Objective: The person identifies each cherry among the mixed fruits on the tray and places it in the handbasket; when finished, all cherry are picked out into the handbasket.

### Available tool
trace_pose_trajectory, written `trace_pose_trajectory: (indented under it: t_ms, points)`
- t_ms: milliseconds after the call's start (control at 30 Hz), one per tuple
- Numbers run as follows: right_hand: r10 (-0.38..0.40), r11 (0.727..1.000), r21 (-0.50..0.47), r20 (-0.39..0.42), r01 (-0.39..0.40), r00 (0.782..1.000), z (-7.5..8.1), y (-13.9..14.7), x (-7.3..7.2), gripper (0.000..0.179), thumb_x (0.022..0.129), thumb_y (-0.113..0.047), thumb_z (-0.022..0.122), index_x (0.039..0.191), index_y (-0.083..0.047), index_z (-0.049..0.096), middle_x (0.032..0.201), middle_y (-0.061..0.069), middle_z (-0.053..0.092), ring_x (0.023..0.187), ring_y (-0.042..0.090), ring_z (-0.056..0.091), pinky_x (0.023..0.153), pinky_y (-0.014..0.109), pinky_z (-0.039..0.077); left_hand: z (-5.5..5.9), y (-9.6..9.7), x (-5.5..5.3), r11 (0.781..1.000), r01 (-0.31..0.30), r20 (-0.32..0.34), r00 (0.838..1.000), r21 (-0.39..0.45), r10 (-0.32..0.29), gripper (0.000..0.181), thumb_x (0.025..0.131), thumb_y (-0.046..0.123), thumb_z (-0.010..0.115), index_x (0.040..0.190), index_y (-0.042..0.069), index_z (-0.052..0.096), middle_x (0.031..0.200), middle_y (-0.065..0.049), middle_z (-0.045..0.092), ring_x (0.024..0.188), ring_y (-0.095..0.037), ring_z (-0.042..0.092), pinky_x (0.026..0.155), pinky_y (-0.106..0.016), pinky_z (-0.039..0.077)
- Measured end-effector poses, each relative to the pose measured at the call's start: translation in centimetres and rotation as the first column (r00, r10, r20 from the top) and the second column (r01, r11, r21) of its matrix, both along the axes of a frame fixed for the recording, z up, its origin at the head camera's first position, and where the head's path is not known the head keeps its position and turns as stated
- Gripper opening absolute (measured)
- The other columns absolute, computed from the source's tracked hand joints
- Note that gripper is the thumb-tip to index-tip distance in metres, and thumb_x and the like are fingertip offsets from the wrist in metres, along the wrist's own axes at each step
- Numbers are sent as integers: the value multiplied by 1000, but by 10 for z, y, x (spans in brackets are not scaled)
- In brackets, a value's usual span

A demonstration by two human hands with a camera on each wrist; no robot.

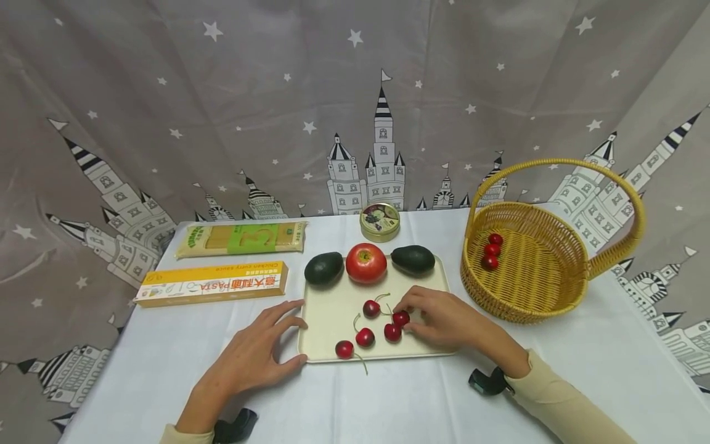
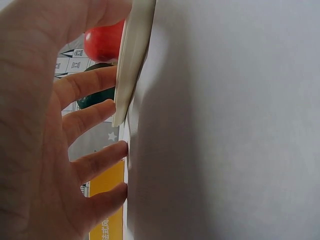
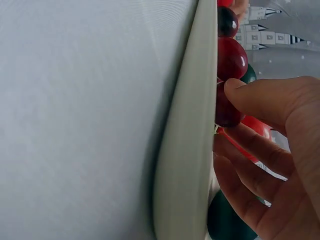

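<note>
From the head: on the white-covered table [image 1: 233, 336], the left hand [image 1: 257, 351] is at the left edge of a cream tray [image 1: 327, 320], its grip spread wide with thumb and fingers apart, holding nothing between them. The right hand [image 1: 444, 317] reaches over the tray's right half, its grip narrowed to a pinch on a dark red cherry [image 1: 400, 318]. Four other cherries [image 1: 365, 337] lie around it on the near part of the tray, one just beside the pinched one. Along the far side sit a left avocado [image 1: 324, 269], a tomato [image 1: 366, 263] and a right avocado [image 1: 413, 259]. Right of the tray stands a wicker basket [image 1: 532, 271] with three small red fruits [image 1: 491, 250] inside; a round tin [image 1: 379, 222] is beyond the tray, and a pasta packet [image 1: 241, 238] and a pasta box [image 1: 213, 283] lie left.

From the left wrist: the index and middle fingers touch the tray's rim — the other two sit lower, by the table cloth.

From the right wrist: thumb and index finger close on the cherry, low over the tray — the remaining fingers are loosely bent.
</note>
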State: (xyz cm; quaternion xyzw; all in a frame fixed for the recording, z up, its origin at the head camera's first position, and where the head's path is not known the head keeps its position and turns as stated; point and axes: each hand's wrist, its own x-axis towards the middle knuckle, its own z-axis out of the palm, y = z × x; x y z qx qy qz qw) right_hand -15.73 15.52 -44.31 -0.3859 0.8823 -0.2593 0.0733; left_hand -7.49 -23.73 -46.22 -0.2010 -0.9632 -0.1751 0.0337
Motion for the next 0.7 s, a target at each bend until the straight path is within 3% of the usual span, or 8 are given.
trace_pose_trajectory:
  t_ms: [300, 700]
  points:
    - [2, 1000, -28, 26, -1, 1000, -5, 0, -3, 27, 94, -16, 83, 120, -20, 76, 115, -8, 69, 96, 10, 64, 84, 28, 57, -1, 0, 0, 1000, 0, -6, 1000, -2, 0, 43, 84, 47, 86, 120, 34, 68, 163, 3, 51, 144, -28, 54, 89, -49, 60]
    - [-32, 996, -79, -36, 29, 999, 4, 12, -12, 28, 89, -9, 86, 114, -16, 78, 113, -3, 65, 93, 14, 67, 82, 28, 60, -1, 0, 0, 1000, -2, 10, 1000, -8, 2, 42, 85, 48, 85, 120, 35, 67, 164, 4, 50, 145, -28, 53, 89, -49, 60]
